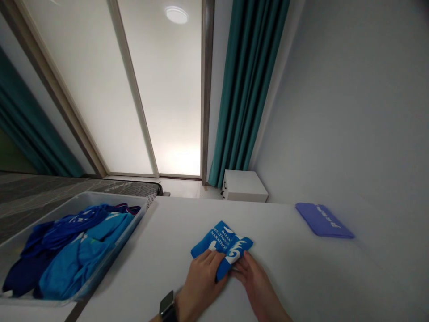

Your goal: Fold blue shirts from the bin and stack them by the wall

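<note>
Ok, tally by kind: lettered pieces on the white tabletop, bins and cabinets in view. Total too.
Lettered pieces: 2 (bright blue piece, purple piece)
Bins: 1 (plastic bin; its heaped clothes are too jumbled to count)
Cabinets: 1 (white cabinet)
Total: 4

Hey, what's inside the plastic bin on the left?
The bin holds loosely heaped light-blue cloth and dark-blue cloth; whatever lies underneath them is covered.
</note>
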{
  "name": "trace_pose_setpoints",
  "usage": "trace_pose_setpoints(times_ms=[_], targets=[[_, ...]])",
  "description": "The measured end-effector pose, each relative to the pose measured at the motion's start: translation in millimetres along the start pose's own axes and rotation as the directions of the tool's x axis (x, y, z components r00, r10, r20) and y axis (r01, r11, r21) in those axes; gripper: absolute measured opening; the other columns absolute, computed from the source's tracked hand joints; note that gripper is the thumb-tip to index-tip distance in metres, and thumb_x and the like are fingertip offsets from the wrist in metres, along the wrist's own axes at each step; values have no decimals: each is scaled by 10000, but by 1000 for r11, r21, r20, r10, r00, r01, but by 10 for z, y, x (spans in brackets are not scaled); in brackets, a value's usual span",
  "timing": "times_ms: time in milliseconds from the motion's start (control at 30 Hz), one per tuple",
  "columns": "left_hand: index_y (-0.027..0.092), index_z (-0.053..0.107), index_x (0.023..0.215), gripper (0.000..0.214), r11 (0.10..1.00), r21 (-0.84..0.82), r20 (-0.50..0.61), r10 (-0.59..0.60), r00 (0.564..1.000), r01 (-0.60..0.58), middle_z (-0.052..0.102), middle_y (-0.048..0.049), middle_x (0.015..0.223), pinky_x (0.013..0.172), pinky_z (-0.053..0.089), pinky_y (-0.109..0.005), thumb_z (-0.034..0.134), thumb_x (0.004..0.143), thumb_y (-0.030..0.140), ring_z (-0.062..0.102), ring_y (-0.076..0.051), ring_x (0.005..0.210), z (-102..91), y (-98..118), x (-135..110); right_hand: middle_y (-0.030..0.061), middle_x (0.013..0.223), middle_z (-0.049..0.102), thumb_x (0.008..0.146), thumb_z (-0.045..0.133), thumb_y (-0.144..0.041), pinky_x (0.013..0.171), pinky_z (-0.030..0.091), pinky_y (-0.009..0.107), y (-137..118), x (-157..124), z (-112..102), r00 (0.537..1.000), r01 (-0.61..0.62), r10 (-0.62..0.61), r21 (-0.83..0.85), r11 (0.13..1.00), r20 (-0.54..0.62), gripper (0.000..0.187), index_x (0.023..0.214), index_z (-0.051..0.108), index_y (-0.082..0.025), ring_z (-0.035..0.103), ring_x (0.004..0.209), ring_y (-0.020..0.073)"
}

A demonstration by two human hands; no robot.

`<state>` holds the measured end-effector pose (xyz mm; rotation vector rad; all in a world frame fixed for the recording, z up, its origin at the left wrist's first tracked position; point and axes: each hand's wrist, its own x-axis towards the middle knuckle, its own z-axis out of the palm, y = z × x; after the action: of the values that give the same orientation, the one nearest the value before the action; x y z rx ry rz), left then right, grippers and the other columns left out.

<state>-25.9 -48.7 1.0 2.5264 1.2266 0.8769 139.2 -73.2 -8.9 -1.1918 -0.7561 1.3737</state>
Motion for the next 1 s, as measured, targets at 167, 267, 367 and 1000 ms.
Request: trace_pose_setpoints(times_ms=[167, 267, 367, 1000], targets=[[211, 581, 1236, 415, 993, 52, 70, 103, 992, -107, 684, -132, 1182, 870, 553, -482, 616, 836, 314, 642, -334, 1044, -7, 167, -111, 68, 1031, 742, 693, 739, -462, 888, 546, 411, -66, 27, 341, 994, -36, 59, 221, 975, -95, 498, 1099, 614, -204, 693, 990, 262], [202, 542, 1316, 506, 982, -44, 118, 186, 975, -182, 630, -150, 1286, 983, 491, -519, 608, 845, 377, 584, -350, 1162, -140, 177, -143, 50, 920, 756, 623, 773, -395, 847, 559, 413, -75, 101, 342, 993, -39, 60, 188, 981, -106, 475, 1029, 638, -189, 715, 871, 260], [238, 558, 1289, 370, 972, -236, 85, 42, 995, -21, 663, -111, 1203, 1019, 465, -466, 481, 930, 291, 602, -266, 1124, -255, -56, -13, 45, 866, 759, 581, 789, -344, 831, 558, 405, -135, 133, 262, 987, -119, 136, 178, 977, -82, 510, 1040, 643, -174, 719, 844, 267], [67, 626, 1157, 469, -210, -755, 655, -197, 729, 622, 707, -198, 1112, 973, 511, -429, 785, 788, 309, 700, -281, 987, 190, -61, 777, 67, 949, 755, 592, 822, -280, 859, 530, 436, -613, 96, -667, 967, -248, 231, 193, 949, 106, 635, 1187, 612, -212, 700, 943, 293]])
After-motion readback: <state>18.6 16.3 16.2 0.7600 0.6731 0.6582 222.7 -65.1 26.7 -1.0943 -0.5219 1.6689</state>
